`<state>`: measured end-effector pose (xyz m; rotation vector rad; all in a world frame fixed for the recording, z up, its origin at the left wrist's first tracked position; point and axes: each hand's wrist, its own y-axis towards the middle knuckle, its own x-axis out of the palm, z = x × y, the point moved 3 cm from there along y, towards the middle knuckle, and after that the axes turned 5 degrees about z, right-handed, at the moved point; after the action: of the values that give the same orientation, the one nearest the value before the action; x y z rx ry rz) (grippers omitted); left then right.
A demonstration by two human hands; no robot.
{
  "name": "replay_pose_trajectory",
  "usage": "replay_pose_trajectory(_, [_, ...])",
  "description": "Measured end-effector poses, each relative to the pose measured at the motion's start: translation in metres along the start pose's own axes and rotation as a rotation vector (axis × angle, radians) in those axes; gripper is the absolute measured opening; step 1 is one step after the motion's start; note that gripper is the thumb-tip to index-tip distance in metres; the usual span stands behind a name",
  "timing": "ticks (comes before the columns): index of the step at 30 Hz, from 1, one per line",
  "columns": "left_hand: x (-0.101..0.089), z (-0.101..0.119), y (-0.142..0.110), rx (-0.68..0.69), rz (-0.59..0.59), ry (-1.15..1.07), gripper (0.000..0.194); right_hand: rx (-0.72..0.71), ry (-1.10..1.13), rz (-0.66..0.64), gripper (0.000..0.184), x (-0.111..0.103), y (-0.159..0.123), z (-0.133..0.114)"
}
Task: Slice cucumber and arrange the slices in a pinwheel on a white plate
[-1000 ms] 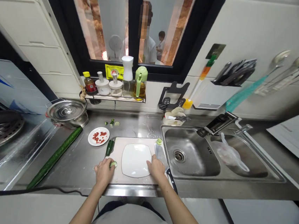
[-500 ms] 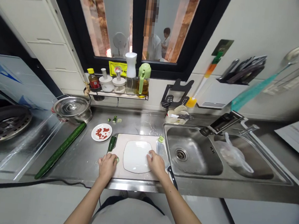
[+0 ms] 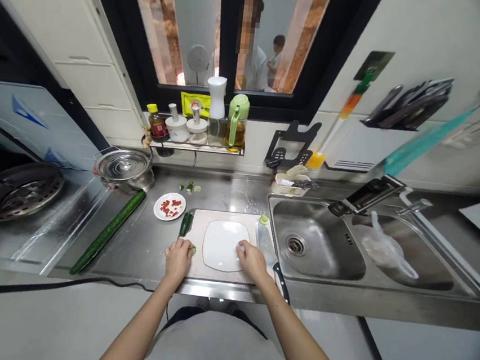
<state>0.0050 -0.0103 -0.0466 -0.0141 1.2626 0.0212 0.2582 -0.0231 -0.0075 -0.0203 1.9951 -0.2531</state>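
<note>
Left hand: our left hand (image 3: 178, 259) curls over the left edge of the cutting board (image 3: 200, 221), fingers closed on a cucumber piece (image 3: 192, 250) whose pale green part shows beside the fingertips; we judge the low, bent grip keeps so small a thing from slipping
Right hand: our right hand (image 3: 251, 260) reaches to the right edge of the square plate (image 3: 223, 246), thumb and fingers drawn near each other over its rim; we cannot tell whether they pinch the rim, pinch something small or simply rest there
Square plate: it lies flat on the middle of the board, between our two hands, probably so that either can get to it without stretching
Knife: the knife (image 3: 282, 280) lies along the board's right side, dark handle towards us, perhaps to free the middle while leaving the handle close to our right hand
Cucumber slices: a few cucumber slices (image 3: 264, 219) sit at the far right corner, just beyond the blade, seemingly out of the plate's way
Dark green length: a cut length of cucumber (image 3: 185, 224) rests at the board's left edge, just beyond our left hand, likely for easy reach
Round plate: the round plate (image 3: 157, 206) of red pieces (image 3: 170, 207) stands beyond the board's left side, which seems to keep them separate from the green
</note>
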Motion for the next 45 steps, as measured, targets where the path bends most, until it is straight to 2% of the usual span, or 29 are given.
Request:
replay_pose_trajectory(5, [-0.004, -0.001, 0.005, -0.008, 0.003, -0.07, 0.018, -0.03, 0.009, 0.009, 0.03, -0.004, 0.0, -0.009])
replay_pose_trajectory(12, [-0.01, -0.007, 0.015, -0.001, -0.032, -0.061, 0.017, -0.068, 0.016, 0.0, 0.028, -0.005, 0.0, -0.02])
replay_pose_trajectory(25, [-0.009, -0.02, 0.016, -0.028, -0.039, -0.167, 0.017, -0.085, 0.012, -0.022, 0.028, 0.001, -0.003, -0.021])
replay_pose_trajectory(28, [-0.006, -0.023, 0.019, -0.043, -0.03, -0.192, 0.015, -0.102, 0.026, -0.016, 0.028, 0.001, -0.003, -0.023])
replay_pose_trajectory(34, [0.007, -0.027, 0.028, -0.051, -0.129, -0.328, 0.023, -0.094, 0.033, -0.041, 0.028, -0.002, -0.005, -0.028])
replay_pose_trajectory(37, [0.009, -0.029, 0.03, -0.049, -0.111, -0.387, 0.026, -0.128, 0.038, -0.064, 0.029, 0.0, -0.004, -0.042])
replay_pose_trajectory(40, [0.006, -0.031, 0.031, -0.049, -0.062, -0.459, 0.028, -0.183, 0.041, -0.114, 0.03, 0.01, 0.0, -0.066])
replay_pose_trajectory(45, [0.001, -0.03, 0.029, -0.006, -0.076, -0.671, 0.036, -0.367, 0.037, -0.199, 0.033, 0.033, 0.015, -0.11])
